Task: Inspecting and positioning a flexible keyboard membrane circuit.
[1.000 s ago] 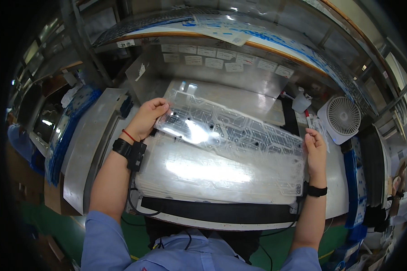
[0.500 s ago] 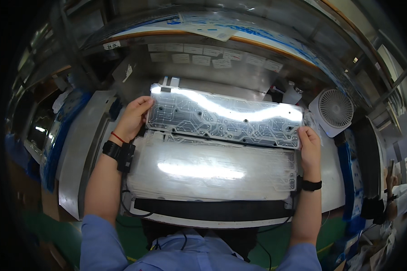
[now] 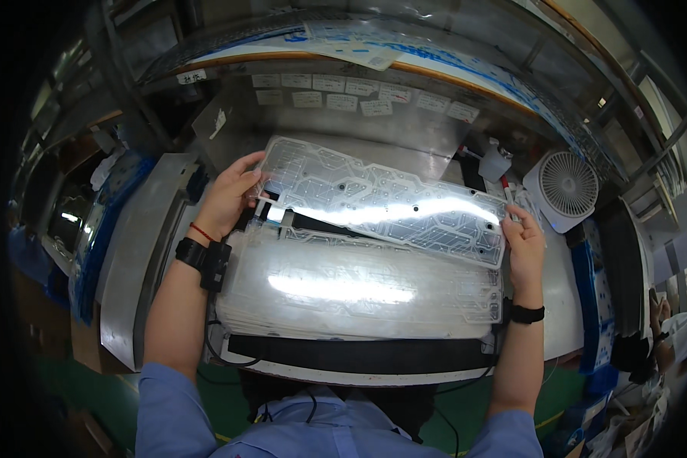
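Observation:
Between my two hands a clear keyboard membrane [image 3: 385,187] with printed circuit traces is held up, slanting down to the right. My left hand [image 3: 233,195] pinches its left end, the thumb on the near face. On the right end, my right hand [image 3: 523,243] grips the corner between thumb and fingers. A short tail [image 3: 273,200] shows at the membrane's lower left, beside my left hand. Just below lies a stack of similar clear sheets [image 3: 359,294], with a bright light reflection across the top one. The raised membrane overlaps the stack's far edge in view.
A white fan [image 3: 562,187] stands at the back right, with a white bottle [image 3: 495,162] beside it. A metal panel with paper labels [image 3: 343,101] rises behind. Metal plates [image 3: 149,252] stand at left. A black strip [image 3: 359,355] lies along the near bench edge. Another person's arm [image 3: 668,347] shows far right.
The membrane has been turned: its tail, at the top left edge before, is now at the lower left. Its left end is higher, its right end lower. Both hands keep hold.

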Tool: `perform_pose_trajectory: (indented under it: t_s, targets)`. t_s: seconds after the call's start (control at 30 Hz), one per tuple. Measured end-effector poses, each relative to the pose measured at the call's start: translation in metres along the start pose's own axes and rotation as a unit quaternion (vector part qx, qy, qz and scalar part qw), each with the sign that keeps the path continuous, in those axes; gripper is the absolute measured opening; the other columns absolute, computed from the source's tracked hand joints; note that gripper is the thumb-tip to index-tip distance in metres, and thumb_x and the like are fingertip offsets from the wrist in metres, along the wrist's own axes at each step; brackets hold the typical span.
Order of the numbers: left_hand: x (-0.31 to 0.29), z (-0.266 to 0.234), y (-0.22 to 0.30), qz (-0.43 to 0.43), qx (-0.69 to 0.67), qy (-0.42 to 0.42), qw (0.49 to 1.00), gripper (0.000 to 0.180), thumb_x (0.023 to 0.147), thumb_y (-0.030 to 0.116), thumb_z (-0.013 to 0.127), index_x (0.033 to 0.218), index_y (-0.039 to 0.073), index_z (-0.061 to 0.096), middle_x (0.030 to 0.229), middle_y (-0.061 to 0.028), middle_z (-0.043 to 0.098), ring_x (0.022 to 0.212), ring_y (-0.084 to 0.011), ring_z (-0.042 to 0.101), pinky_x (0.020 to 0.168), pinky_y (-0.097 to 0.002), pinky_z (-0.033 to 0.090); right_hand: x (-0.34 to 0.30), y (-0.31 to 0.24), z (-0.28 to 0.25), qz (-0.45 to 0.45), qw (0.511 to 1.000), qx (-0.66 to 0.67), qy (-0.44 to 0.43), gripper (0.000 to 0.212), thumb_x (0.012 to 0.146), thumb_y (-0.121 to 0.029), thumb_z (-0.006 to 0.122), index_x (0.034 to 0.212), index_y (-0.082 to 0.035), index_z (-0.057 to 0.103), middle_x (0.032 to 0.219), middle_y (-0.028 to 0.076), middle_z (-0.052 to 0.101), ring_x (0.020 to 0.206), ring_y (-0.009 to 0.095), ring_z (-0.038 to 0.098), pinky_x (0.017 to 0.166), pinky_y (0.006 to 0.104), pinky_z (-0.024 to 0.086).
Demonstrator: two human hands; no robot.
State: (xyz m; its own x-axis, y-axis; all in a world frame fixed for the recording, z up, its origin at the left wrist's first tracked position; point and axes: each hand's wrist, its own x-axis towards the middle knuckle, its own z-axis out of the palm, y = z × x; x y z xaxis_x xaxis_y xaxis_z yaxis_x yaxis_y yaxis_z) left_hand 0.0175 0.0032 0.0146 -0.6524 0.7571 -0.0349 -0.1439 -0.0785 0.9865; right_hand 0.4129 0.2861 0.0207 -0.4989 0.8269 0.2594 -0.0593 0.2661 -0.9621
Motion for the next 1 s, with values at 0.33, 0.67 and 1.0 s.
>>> perform_pose_trajectory:
  t_s: [0.33,0.67,1.0]
  targets:
    - [0.009,-0.015,-0.012,-0.017,0.086,-0.052,0.995,0.021,0.097,0.017,0.05,0.11,0.002,0.056,0.088,-0.001,0.062,0.058,-0.0018,0.049,0.052,-0.0153,0.039,0.001,-0.001,0.003,0.011,0.999,0.031,-0.019,0.045,0.091,-0.003,0.055,0.133,0.002,0.042,0.087,0.002,0.062,0.065,0.005,0.053,0.056,0.0169,0.04]
    - [0.014,-0.028,-0.017,-0.007,-0.051,-0.002,0.999,0.031,0.098,0.02,0.05,0.123,0.002,0.049,0.108,-0.0078,0.06,0.082,-0.0068,0.057,0.066,-0.0171,0.046,0.0,-0.008,0.005,0.048,0.999,-0.01,-0.002,0.037,0.093,-0.014,0.056,0.126,0.001,0.049,0.089,0.002,0.063,0.069,0.007,0.056,0.061,0.019,0.044]
    - [0.009,-0.019,-0.015,-0.035,-0.035,0.019,0.999,0.041,0.099,0.023,0.046,0.132,-0.001,0.041,0.117,-0.0134,0.058,0.098,-0.0162,0.06,0.085,-0.0263,0.05,-0.009,-0.013,0.008,0.086,0.945,-0.193,-0.249,0.016,0.083,-0.011,0.069,0.096,-0.001,0.066,0.09,0.004,0.063,0.08,0.01,0.058,0.072,0.0242,0.046]
